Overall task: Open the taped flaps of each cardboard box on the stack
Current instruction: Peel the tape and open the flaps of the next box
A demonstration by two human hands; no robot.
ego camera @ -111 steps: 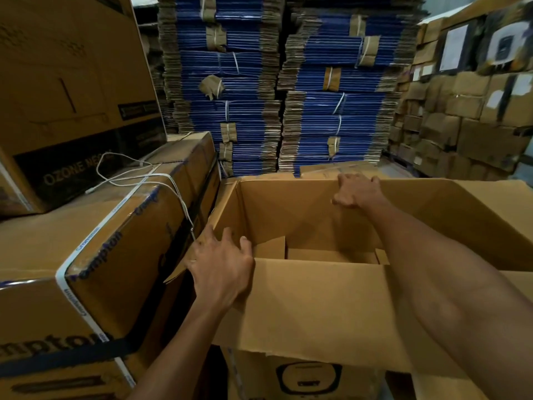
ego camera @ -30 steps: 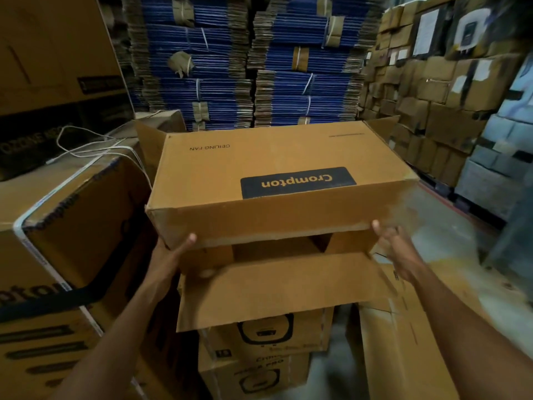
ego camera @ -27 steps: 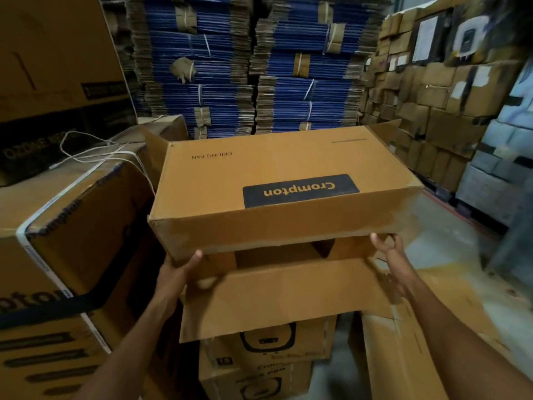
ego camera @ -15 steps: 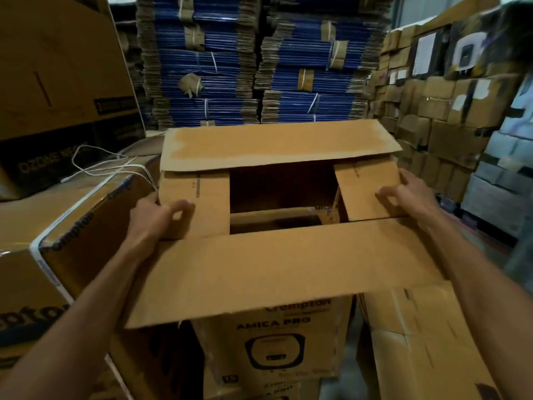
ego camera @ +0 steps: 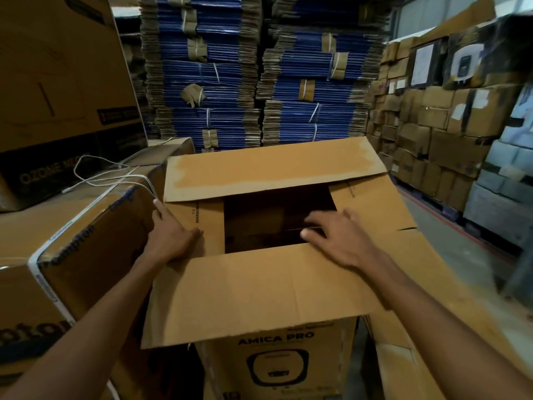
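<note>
- Two bare forearms reach in from the bottom edge; both hands are on one cardboard box [ego camera: 259, 290] whose top stands open.
- The box has four flaps, all unfolded: the near flap [ego camera: 253, 298] under the wrists, the left flap [ego camera: 209, 223], the right flap [ego camera: 372, 209] and the far flap [ego camera: 271, 168] beyond the fingertips.
- The left hand [ego camera: 170, 235] lies flat on the left flap, fingers straight and spread, grasping nothing.
- The right hand [ego camera: 337, 241], motion-blurred, rests at the near flap's inner edge, with its fingers stretched over the dark opening and holding nothing.
- Below the wrists, one carton printed AMICA PRO [ego camera: 277, 368] carries the opened box.
- Left of the left hand sits one strapped carton [ego camera: 86, 226], with one white cord [ego camera: 109, 174] looped on top.
- Beyond it stands one larger carton marked OZONE [ego camera: 57, 82].
- Far past both hands rise two stacks of flattened blue cartons [ego camera: 207, 67].
- Right of the right hand, a wall of brown boxes [ego camera: 432, 125].
- Half a second earlier the right hand lay on the right flap; it has since crossed to the opening.
- The left hand, then curled at the left flap's edge, now lies flat.
- A second ago both hands held the box up on its side.
</note>
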